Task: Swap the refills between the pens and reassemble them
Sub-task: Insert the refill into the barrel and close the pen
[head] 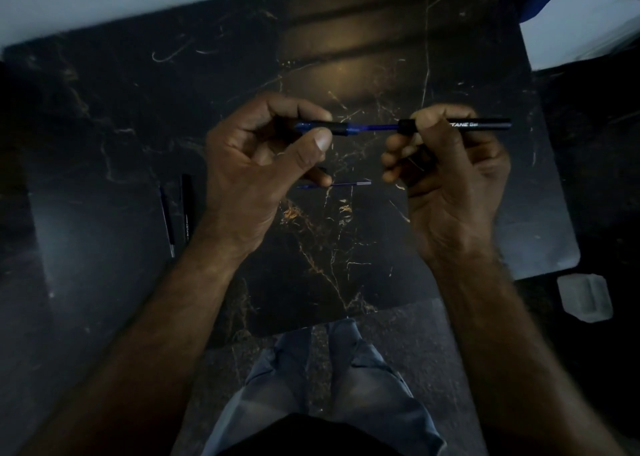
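Note:
My left hand (256, 164) pinches the black grip section (334, 128) of a pen, with a blue refill (375, 128) sticking out of it to the right. My right hand (450, 164) holds the black pen barrel (481, 124), its open end around the refill's far end. Both are held level above the black marble table (104, 109). A loose blue refill (346, 184) lies on the table below the hands, partly hidden by my left fingers. At the left lie a second black barrel (186, 209) and a thin refill (167, 221) side by side.
A small clear plastic case (585, 298) sits off the table's right front corner. White sheets (581, 29) lie at the back right. My legs in jeans (332, 386) show below the table's front edge.

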Demonstrator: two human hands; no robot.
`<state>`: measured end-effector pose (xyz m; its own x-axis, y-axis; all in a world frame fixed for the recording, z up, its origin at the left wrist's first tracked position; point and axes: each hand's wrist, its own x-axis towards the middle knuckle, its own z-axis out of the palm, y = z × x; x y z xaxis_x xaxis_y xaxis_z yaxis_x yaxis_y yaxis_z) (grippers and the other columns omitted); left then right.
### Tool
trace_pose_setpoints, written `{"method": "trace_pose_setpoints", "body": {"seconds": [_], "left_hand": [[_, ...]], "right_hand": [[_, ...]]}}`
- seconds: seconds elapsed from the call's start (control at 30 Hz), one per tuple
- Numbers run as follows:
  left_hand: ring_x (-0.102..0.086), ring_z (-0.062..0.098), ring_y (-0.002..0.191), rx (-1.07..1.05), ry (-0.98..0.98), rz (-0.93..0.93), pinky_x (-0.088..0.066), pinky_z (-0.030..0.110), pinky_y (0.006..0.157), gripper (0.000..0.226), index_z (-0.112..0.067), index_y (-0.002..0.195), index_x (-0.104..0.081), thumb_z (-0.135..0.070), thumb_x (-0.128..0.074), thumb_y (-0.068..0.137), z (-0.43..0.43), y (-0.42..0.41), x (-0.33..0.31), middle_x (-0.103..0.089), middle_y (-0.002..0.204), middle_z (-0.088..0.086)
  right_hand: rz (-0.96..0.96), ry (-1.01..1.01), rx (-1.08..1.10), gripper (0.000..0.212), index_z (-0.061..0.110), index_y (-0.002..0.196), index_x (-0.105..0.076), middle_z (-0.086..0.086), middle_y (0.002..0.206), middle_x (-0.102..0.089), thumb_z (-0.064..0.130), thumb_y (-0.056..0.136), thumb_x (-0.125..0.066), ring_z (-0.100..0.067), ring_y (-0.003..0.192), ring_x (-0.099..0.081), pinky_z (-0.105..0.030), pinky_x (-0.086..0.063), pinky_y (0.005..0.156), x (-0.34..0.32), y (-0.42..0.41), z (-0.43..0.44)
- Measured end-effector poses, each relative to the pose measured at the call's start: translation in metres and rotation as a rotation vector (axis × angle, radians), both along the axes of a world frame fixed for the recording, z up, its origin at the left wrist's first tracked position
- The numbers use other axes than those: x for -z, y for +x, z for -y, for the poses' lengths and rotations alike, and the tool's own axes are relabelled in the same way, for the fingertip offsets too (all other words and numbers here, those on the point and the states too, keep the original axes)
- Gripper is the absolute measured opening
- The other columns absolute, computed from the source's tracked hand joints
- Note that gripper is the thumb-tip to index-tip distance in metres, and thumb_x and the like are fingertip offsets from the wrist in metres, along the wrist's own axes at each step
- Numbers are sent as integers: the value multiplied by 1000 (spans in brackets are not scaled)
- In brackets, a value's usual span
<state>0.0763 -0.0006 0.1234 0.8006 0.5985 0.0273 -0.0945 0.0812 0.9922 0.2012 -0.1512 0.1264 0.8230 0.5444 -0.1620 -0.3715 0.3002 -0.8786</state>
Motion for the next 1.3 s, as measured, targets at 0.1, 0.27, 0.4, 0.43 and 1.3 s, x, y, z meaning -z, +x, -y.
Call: {"method": "trace_pose_setpoints", "body": {"seconds": [0.1, 0.27, 0.4, 0.43, 1.3], "left_hand": [[-69, 14, 78, -30, -55, -10, -62, 29, 63, 12, -9, 109, -69, -7, -71, 97, -2, 2, 1, -68, 92, 8], [-72, 14, 76, -13, -155, -16, -61, 29, 60, 9, -9, 106, -69, -11, -70, 97, 2, 2, -1, -73, 87, -1], [-71, 18, 77, -92, -288, -7, -59, 26, 58, 5, -11, 104, -71, -8, -69, 101, 7, 1, -3, -72, 88, 5], [-70, 21, 79, -111, -317, -5, -59, 26, 58, 7, -12, 104, -72, -7, -67, 102, 8, 0, -3, -72, 91, 9], [-77, 19, 93, -96, -241, 21, -64, 31, 70, 13, -6, 112, -74, 0, -65, 104, 5, -20, 5, -78, 106, 3]], "right_hand": [[-20, 29, -43, 9, 4, 98, -61, -8, 80, -72, 2, 104, -53, -21, 69, -70, -31, -55, 57, -1, -2, -4], [-11, 73, -135, 10, 0, 105, -61, -12, 84, -68, -3, 101, -53, -23, 73, -66, -33, -56, 60, -4, -15, -18], [-11, 73, -136, 14, -2, 111, -61, -18, 87, -65, -6, 99, -55, -26, 73, -66, -33, -56, 60, -5, -21, -27], [-17, 73, -132, 15, -2, 111, -61, -19, 87, -65, -6, 98, -56, -26, 74, -66, -33, -57, 60, -5, -22, -29], [48, -156, -132, 19, 13, 82, -68, -1, 71, -66, 18, 99, -67, -15, 57, -62, -33, -51, 52, -6, -27, -18]]}}
